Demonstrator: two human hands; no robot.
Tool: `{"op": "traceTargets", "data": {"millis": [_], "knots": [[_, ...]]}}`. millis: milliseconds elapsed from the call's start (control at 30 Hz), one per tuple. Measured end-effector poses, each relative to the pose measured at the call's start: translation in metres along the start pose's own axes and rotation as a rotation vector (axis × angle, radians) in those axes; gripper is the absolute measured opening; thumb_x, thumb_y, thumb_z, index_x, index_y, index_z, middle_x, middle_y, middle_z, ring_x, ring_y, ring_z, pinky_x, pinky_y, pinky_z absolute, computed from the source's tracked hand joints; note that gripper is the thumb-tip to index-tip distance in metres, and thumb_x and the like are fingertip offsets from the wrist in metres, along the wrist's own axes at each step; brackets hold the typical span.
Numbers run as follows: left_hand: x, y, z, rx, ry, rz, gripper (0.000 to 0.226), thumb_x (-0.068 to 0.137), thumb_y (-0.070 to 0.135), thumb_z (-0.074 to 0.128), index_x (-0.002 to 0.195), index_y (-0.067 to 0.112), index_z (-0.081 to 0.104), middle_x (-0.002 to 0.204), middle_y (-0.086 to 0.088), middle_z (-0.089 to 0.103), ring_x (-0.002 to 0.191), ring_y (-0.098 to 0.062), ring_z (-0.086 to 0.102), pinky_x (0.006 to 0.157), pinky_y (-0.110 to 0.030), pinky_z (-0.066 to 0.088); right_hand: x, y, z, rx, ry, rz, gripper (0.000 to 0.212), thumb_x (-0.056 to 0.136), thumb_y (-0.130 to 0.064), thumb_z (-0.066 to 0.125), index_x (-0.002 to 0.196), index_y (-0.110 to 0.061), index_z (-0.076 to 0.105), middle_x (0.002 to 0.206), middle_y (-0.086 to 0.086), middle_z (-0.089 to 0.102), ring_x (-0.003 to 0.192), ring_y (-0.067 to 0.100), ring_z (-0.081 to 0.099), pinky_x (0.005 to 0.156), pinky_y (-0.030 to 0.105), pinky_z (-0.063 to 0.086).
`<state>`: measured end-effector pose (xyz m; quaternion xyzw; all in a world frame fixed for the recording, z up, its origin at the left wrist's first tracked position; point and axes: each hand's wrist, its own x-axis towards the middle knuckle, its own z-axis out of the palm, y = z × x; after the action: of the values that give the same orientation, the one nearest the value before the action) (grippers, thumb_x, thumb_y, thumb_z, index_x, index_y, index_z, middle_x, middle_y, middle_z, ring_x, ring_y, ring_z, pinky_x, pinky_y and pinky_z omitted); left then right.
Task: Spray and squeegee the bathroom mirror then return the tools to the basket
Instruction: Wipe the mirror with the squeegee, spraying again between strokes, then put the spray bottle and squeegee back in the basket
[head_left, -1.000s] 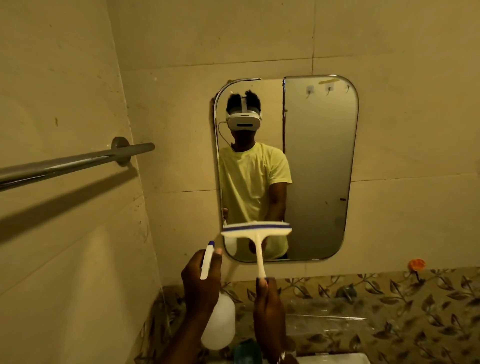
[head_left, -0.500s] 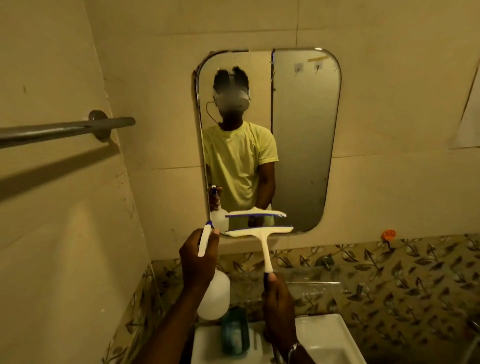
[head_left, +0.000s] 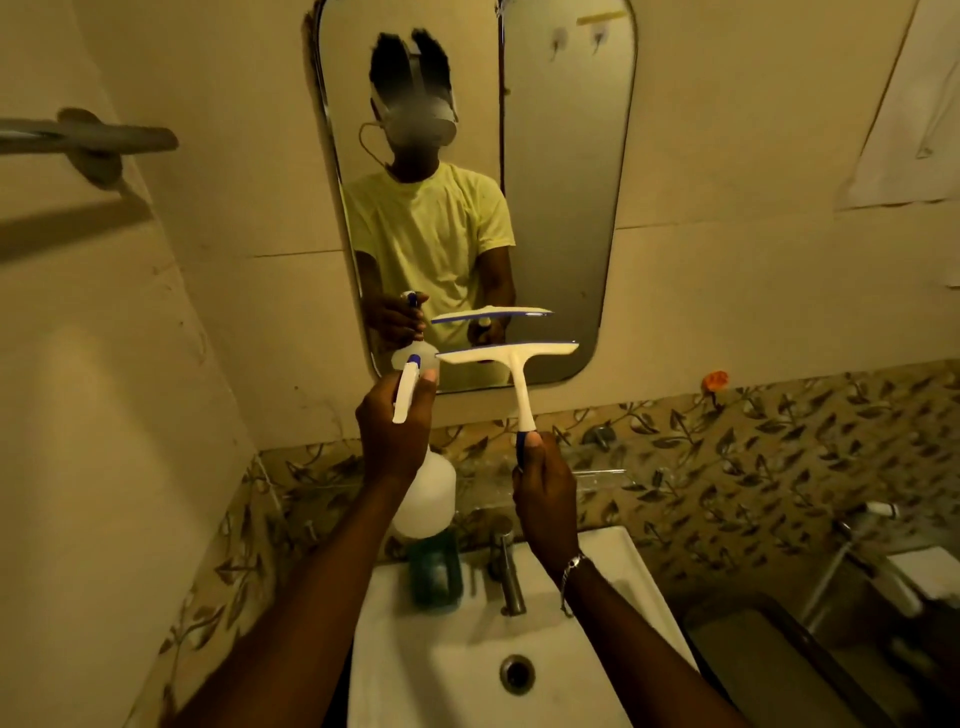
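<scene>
A tall rounded mirror (head_left: 561, 182) hangs on the beige tiled wall above the sink. My left hand (head_left: 396, 431) grips a white spray bottle (head_left: 425, 499) by its neck, with the white and blue trigger head pointing up towards the mirror's lower left corner. My right hand (head_left: 545, 493) holds a white squeegee (head_left: 514, 364) by the blue end of its handle. The blade is level and sits in front of the mirror's bottom edge. Whether the blade touches the glass I cannot tell. No basket is in view.
A white sink (head_left: 452, 649) with a steel tap (head_left: 506, 571) and a green holder (head_left: 435, 571) lies below my arms. A metal towel rail (head_left: 88, 137) juts out at the upper left. Leaf-patterned tiles (head_left: 727, 457) run behind the sink. A second basin and tap (head_left: 857, 561) stand at the right.
My view has tilted down, so the sink now shows and the mirror sits higher. Both hands keep their tools raised; the squeegee blade stays near the mirror's lower edge.
</scene>
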<state>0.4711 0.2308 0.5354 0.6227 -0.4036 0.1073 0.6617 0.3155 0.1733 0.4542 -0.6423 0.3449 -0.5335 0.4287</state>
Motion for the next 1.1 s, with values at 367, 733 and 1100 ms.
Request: {"op": "traceTargets", "data": {"millis": [367, 733, 1100], "knots": [[-0.026, 0.003, 0.042, -0.047, -0.09, -0.034, 0.02, 0.094, 0.03, 0.067, 0.095, 0.01, 0.071, 0.074, 0.008, 0.065, 0.072, 0.005, 0.065, 0.058, -0.005, 0.048, -0.005, 0.009, -0.036, -0.002, 0.054, 0.036, 0.042, 0.103, -0.051, 0.038, 0.107, -0.019, 0.065, 0.072, 0.011, 0.061, 0.057, 0.017, 0.055, 0.049, 0.025, 0.044], [-0.087, 0.027, 0.141, -0.185, -0.342, -0.041, 0.032, 0.093, 0.041, 0.064, 0.098, 0.011, 0.069, 0.08, 0.004, 0.068, 0.075, -0.003, 0.066, 0.063, -0.012, 0.05, -0.002, 0.053, -0.142, -0.073, 0.226, 0.152, 0.044, 0.099, -0.064, 0.038, 0.09, -0.029, 0.062, 0.066, 0.001, 0.055, 0.057, 0.015, 0.05, 0.055, 0.038, 0.042], [-0.187, 0.04, 0.256, -0.236, -0.819, -0.125, 0.055, 0.08, 0.07, 0.067, 0.106, 0.022, 0.064, 0.095, 0.006, 0.07, 0.098, -0.019, 0.067, 0.087, -0.045, 0.057, -0.015, 0.113, -0.284, -0.275, 0.264, 0.272, 0.032, 0.099, -0.056, 0.052, 0.101, -0.029, 0.068, 0.073, -0.005, 0.062, 0.064, 0.012, 0.057, 0.059, 0.032, 0.046]]}}
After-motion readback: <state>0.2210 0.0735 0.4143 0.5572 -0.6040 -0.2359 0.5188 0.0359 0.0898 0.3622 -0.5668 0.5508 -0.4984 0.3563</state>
